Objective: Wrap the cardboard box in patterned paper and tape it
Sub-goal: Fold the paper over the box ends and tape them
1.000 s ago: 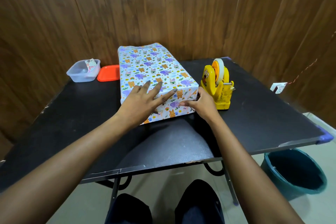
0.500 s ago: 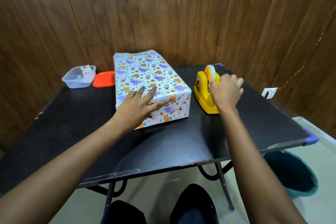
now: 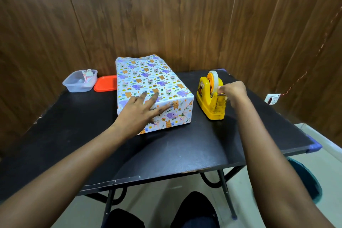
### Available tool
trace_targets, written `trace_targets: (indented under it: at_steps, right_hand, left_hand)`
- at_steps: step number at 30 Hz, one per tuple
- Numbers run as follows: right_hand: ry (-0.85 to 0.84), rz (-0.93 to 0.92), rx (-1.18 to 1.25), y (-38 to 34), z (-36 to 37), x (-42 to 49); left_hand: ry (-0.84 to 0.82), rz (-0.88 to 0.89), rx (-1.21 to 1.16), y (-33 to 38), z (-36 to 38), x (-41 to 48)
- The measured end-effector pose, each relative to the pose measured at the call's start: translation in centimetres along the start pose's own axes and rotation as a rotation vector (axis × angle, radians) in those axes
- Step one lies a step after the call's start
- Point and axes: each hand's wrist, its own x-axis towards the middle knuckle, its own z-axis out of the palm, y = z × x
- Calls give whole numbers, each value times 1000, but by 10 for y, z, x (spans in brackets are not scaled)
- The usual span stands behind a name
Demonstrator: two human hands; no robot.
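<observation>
The box (image 3: 148, 81), covered in white paper with purple elephants and orange bears, lies lengthwise in the middle of the black table (image 3: 74, 135). My left hand (image 3: 140, 111) presses flat with spread fingers on the box's near top edge, over the folded end flap. To the right stands a yellow tape dispenser (image 3: 211, 98) with a roll of clear tape. My right hand (image 3: 232, 92) is at the dispenser's cutter end, its fingers pinching the tape end there.
A clear plastic tub (image 3: 80, 82) holding a scrap of paper and an orange lid (image 3: 105, 83) sit at the table's back left. A teal bucket (image 3: 305, 177) stands on the floor under the table's right corner. Wooden panels close in behind.
My right hand left the box's near right corner, moved right to the tape dispenser and now pinches the tape at its cutter. My left hand has stayed pressing on the box.
</observation>
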Motion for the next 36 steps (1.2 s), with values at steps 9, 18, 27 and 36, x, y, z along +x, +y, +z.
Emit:
trace_targets:
  at_steps: [9,18,27,36]
  right_hand:
    - [199,-85,-130,21,-10,-13]
    - [-214,133,459,29,-12,-26]
    - [-174,196,674,39,9,-33]
    - [-7,88,609,40,14,-34]
  left_hand:
    - [27,3,-68,1,2,-2]
    - [8,-3,-72,1,3,-2]
    - [7,-12,-51,0,5,-3]
    - [14,-11,-42,1,0,-1]
